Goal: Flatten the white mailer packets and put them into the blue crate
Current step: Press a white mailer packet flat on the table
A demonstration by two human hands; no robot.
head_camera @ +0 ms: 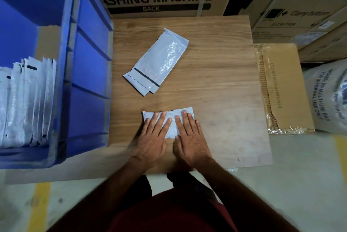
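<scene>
**White mailer getting pressed flat, crate filling up**

White plastic mailer packet [170,119] sits near the front edge of the wooden board [216,81], about the middle of that edge, and both hands are on it palms down. Left hand [153,136] covers its left half, right hand [189,138] its right half; fingers on both are straight and spread, pressing, not gripping anything.

My take on doing this bit well: keep the palms flat and push outward from the middle toward the packet's ends, so trapped air has somewhere to go rather than bunching up. Plastic this slick will probably skid on the board, so press down more than sideways. Once it lies flat, it goes left into the blue crate [88,62], which stands against the board's left edge.

Counts as far as I can see:
- one packet under the hands
- a small stack [157,62] lying diagonally toward the back-left of the board; I make out at least three staggered layers at its lower end, exact number hard to tell
- standing packets [28,104] already in the crate, upright in a row, too overlapped to count
</scene>
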